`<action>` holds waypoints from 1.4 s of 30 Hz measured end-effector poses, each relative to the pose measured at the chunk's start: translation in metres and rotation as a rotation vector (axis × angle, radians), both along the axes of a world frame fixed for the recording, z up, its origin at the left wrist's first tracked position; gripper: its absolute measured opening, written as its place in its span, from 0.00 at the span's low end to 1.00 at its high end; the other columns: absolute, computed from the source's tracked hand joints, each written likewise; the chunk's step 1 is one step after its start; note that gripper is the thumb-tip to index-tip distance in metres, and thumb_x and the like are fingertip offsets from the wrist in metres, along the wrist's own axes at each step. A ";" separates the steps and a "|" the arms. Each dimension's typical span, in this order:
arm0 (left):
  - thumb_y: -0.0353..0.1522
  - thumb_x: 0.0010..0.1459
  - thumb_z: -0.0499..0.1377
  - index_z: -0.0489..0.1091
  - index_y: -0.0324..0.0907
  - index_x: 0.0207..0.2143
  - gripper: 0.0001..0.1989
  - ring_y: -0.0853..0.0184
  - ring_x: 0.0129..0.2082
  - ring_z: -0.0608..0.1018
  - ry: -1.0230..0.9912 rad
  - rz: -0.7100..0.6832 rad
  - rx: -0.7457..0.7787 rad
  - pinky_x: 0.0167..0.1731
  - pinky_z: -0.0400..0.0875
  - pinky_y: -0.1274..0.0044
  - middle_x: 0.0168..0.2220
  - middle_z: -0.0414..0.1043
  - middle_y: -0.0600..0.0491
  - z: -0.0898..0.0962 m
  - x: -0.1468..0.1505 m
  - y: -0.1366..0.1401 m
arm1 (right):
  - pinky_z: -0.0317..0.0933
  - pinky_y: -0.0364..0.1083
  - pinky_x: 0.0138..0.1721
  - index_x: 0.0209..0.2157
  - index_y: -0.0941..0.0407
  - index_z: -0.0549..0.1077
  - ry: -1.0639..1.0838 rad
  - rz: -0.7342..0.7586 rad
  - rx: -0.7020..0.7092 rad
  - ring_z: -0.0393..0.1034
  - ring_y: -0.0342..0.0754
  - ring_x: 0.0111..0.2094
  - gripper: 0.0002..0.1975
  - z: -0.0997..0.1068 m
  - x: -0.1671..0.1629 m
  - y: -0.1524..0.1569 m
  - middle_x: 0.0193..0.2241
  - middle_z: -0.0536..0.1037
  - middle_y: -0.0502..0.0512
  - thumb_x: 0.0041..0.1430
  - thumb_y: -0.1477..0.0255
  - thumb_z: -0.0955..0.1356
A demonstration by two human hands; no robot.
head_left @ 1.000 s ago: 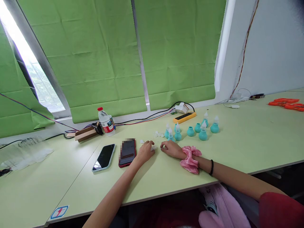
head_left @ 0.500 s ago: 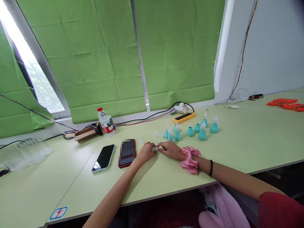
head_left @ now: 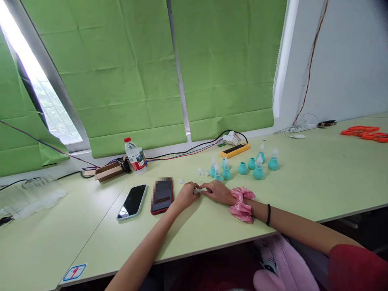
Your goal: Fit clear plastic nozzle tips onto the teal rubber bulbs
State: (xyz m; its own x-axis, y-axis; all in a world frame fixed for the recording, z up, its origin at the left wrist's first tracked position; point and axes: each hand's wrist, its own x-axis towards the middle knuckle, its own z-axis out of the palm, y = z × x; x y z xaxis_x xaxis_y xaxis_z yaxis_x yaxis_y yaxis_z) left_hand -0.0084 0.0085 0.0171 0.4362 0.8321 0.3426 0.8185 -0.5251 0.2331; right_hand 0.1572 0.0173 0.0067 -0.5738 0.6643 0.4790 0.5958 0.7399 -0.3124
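Observation:
Between my two hands is a small whitish translucent piece [head_left: 197, 190], partly covered by fingers. My left hand [head_left: 187, 195] is closed on it from the left. From the right, the fingertips of my right hand [head_left: 216, 191] pinch at its other end. Just beyond my hands stand several teal squeeze bulbs with clear pointed tips, one of them a bulb [head_left: 226, 173] behind my right hand. Other teal bulbs [head_left: 242, 168] have open necks and no tip. Small white pieces [head_left: 202, 172] lie in a cluster past my fingers, and a clear tip [head_left: 181, 181] lies by my left hand.
Two phones, a black-screened one [head_left: 132, 203] and a red-cased one [head_left: 162, 196], lie left of my hands. Behind are a water bottle [head_left: 135, 157], a cardboard box [head_left: 109, 171] and a yellow power strip [head_left: 235, 150]. Orange-handled scissors [head_left: 360, 130] lie far right.
My right fingers have come slightly closer to the left fingertips around the whitish piece. Everything else on the table stays as it was.

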 end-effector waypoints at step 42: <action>0.31 0.39 0.57 0.72 0.34 0.30 0.13 0.72 0.22 0.69 -0.318 -0.015 -0.245 0.23 0.62 0.82 0.24 0.71 0.51 0.000 -0.003 0.004 | 0.48 0.42 0.21 0.25 0.57 0.75 0.211 0.057 -0.161 0.56 0.40 0.16 0.07 -0.002 0.001 0.008 0.13 0.64 0.49 0.45 0.69 0.66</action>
State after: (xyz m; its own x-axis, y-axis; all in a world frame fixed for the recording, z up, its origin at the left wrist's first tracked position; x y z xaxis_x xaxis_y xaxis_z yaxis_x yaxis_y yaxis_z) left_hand -0.0110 0.0123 0.0168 0.3532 0.9002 0.2547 0.6783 -0.4339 0.5930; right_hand 0.1580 0.0253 0.0045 -0.5114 0.7110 0.4827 0.4637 0.7012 -0.5415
